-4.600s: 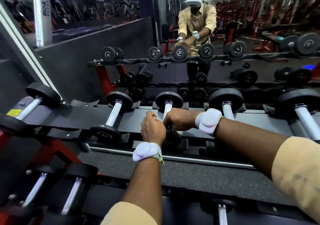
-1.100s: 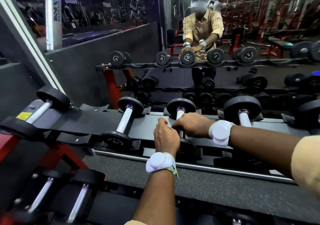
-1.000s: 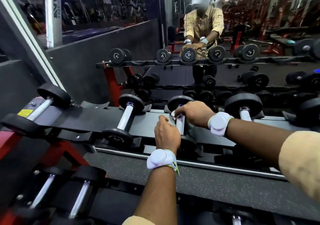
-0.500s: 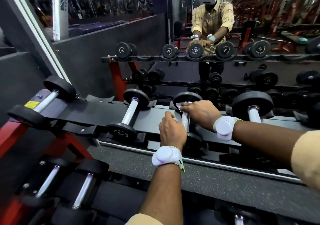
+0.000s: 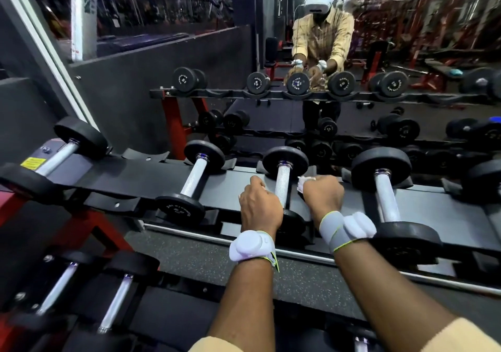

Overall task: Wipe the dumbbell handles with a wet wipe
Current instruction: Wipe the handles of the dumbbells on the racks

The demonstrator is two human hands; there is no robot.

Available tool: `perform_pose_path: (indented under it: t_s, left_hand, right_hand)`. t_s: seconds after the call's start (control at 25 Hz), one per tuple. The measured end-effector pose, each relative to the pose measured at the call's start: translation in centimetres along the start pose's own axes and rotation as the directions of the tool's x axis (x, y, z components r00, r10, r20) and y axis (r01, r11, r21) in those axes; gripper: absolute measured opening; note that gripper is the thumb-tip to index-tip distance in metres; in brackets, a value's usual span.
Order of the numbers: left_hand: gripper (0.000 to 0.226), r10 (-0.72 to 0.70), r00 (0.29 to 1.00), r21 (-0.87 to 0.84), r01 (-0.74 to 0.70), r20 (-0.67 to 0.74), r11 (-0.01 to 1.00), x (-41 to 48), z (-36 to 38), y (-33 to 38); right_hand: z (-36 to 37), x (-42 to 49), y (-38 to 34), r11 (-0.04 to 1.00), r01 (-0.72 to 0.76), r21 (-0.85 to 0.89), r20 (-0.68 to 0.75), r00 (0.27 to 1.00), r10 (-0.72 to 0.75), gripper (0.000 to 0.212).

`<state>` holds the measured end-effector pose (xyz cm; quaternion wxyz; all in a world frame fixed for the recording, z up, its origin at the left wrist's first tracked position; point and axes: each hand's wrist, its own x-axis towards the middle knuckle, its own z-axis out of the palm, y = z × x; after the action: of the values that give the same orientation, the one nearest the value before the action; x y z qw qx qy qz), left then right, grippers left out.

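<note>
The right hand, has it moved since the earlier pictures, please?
Yes: the right hand, holding the wet wipe, came off the dumbbell handle to its right.

left hand (image 5: pixel 259 207) — fingers curled, grasp hidden | right hand (image 5: pixel 323 195) — fist pinching wet wipe (image 5: pixel 302 186) | both forearms extended forward

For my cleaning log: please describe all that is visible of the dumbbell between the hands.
The dumbbell lies on the upper rack shelf, pointing away from the camera. Two round black heads, seemingly rubber, join a knurled silvery handle. The left hand covers the handle's near end; a grip cannot be confirmed. The right hand holds a white wipe close beside the handle.
</note>
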<state>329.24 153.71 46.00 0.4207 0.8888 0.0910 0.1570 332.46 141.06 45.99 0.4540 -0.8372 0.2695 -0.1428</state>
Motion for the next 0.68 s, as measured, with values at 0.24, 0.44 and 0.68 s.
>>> perform_pose_path:
  t_s: [0.24,0.44,0.68]
  left_hand:
    - [0.022,0.005,1.0,-0.032,-0.005,0.009,0.999,0.5,0.2,-0.3]
    - [0.023,0.007,1.0,-0.032,-0.006,0.01,0.999,0.5,0.2,-0.4]
    - [0.022,0.025,1.0,0.012,-0.025,-0.012,1.0,0.1,0.2,-0.1]
  right_hand:
    - [3.8,-1.2,-5.2,0.994,-0.029,0.108,0.021,0.999,0.027,0.029]
    - [3.9,-1.4,-5.4,0.995,-0.044,0.094,-0.007,0.999,0.044,0.026]
    - [4.1,1.0,-2.5,0.994,0.023,0.106,0.2,0.979,-0.044,0.029]
